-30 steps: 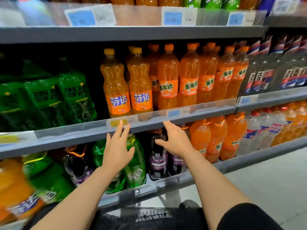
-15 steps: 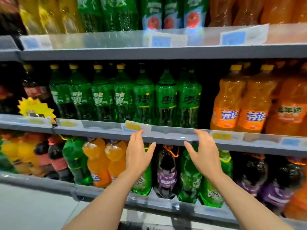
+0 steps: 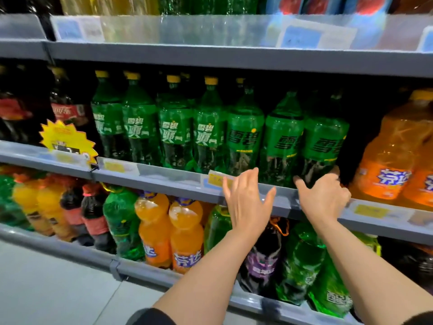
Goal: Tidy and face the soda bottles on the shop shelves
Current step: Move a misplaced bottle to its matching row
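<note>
A row of tall green soda bottles [image 3: 178, 132] stands on the middle shelf [image 3: 164, 181], labels facing out. My right hand [image 3: 324, 195] curls around the base of the rightmost green bottle [image 3: 324, 141], next to a dark gap and the orange bottles [image 3: 389, 165]. My left hand [image 3: 246, 200] hovers with straight, spread fingers in front of the shelf rail, just below another green bottle [image 3: 244, 137], holding nothing.
Cola bottles [image 3: 68, 109] and a yellow starburst price tag [image 3: 68, 141] sit at the left. The lower shelf [image 3: 168, 275] holds mixed orange, green, purple and dark bottles, some tilted. Grey floor lies at the lower left. An upper shelf with price labels runs overhead.
The view has swung left from the orange bottles to the green ones. Both hands rose to the middle shelf, and my right hand closed around the rightmost green bottle's base.
</note>
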`<state>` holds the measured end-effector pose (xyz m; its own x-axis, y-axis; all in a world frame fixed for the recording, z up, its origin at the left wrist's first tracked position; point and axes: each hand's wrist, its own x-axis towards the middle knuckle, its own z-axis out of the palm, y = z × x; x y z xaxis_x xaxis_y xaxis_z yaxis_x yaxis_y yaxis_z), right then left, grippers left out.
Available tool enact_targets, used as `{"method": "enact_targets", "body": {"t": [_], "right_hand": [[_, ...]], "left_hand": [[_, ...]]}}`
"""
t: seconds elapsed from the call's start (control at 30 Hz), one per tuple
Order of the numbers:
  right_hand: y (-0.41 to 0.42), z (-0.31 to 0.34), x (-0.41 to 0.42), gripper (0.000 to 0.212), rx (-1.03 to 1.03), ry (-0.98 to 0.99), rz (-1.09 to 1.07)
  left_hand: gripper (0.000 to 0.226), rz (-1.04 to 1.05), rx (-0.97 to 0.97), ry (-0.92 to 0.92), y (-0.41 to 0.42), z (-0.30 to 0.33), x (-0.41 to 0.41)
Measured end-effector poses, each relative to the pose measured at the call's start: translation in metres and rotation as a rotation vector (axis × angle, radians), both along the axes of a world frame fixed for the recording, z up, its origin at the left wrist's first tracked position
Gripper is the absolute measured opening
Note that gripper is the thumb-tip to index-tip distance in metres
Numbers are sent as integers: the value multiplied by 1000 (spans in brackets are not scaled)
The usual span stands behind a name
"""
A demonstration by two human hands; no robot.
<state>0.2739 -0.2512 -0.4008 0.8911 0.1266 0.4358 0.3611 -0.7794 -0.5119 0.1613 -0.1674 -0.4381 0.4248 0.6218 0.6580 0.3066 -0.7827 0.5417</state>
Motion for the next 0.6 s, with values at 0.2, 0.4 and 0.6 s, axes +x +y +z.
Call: {"method": "enact_targets", "body": {"t": [0.2,0.4,0.6], "right_hand": [[0,-12,0,61,127,-48,-49],[-24,-21,-13,78,234,-38,141],[-48,-76,-66,67,266,-67,238]], "left_hand": [[57,32,192,161,2,-14,5],[71,-213,205,305,13,-15,-26],[76,-303,60,489,22,-28,-83]]}}
